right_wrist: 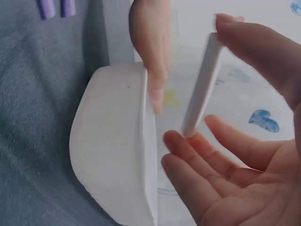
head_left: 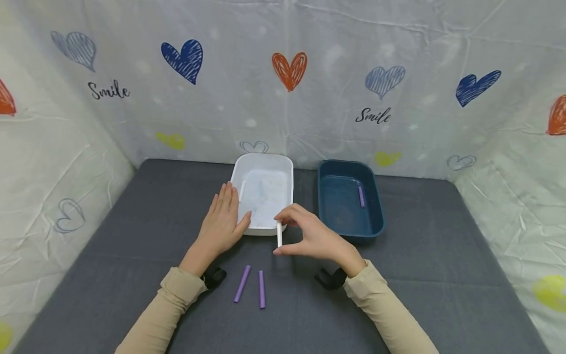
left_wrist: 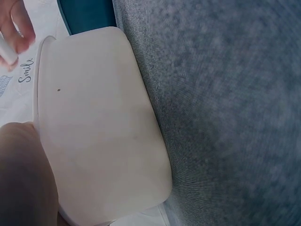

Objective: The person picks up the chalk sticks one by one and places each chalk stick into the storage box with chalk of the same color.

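Note:
In the head view my right hand (head_left: 311, 236) pinches a white chalk stick (head_left: 279, 234) by its ends, thumb at one and fingertips at the other. It is held just over the front right corner of a white tray (head_left: 265, 232). Seen from the right wrist, the chalk (right_wrist: 203, 87) stands slanted, clear of the tray wall (right_wrist: 110, 136). My left hand (head_left: 221, 223) rests with straight fingers along the tray's left rim, thumb at the front edge. Inside the tray, another white chalk stick (head_left: 242, 191) lies by the left wall, beside those fingers.
Right of the white tray stands a dark blue tray (head_left: 327, 221) with one purple chalk stick (head_left: 361, 196) inside. Two purple chalk sticks, a left one (head_left: 241, 284) and a right one (head_left: 262, 289), lie on the grey cloth (head_left: 420, 255) between my forearms. A printed curtain (head_left: 327, 29) hangs behind.

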Tool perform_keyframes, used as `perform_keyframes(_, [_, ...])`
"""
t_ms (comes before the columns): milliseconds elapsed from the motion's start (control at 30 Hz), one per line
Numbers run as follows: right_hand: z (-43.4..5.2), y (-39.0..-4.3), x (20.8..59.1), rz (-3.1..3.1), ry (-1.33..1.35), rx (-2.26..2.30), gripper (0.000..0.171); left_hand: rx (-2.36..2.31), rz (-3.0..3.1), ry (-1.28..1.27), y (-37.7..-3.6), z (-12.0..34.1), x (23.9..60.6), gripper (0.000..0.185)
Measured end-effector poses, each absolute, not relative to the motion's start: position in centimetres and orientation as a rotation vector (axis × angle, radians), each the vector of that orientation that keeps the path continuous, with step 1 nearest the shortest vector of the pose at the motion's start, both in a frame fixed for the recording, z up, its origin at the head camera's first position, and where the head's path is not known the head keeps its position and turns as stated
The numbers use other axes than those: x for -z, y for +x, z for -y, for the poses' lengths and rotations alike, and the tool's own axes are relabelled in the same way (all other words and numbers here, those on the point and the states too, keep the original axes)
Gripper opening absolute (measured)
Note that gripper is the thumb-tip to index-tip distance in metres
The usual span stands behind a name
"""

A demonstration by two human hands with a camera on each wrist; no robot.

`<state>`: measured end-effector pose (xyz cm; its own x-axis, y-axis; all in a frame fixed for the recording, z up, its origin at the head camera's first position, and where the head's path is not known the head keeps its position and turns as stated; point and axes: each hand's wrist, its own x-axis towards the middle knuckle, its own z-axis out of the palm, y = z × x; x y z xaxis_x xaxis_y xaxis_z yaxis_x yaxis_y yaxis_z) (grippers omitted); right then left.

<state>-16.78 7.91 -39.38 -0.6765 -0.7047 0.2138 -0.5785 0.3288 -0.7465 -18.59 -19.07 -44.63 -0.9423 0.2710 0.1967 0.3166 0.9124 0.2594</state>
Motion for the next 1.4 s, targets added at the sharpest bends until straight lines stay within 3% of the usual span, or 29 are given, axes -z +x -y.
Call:
perform_keyframes(567, [-5.5,-19.2,41.3,-2.381,-0.918,1.496,0.051,0.438,2.893,-0.463,-18.7,19.3,44.8,0.079])
perform_keyframes(1400, [-2.8,-24.3,40.6,-2.445,-0.641,1.296,0.063,0.417,2.931,-0.467,-18.6,19.0,44.6,0.078])
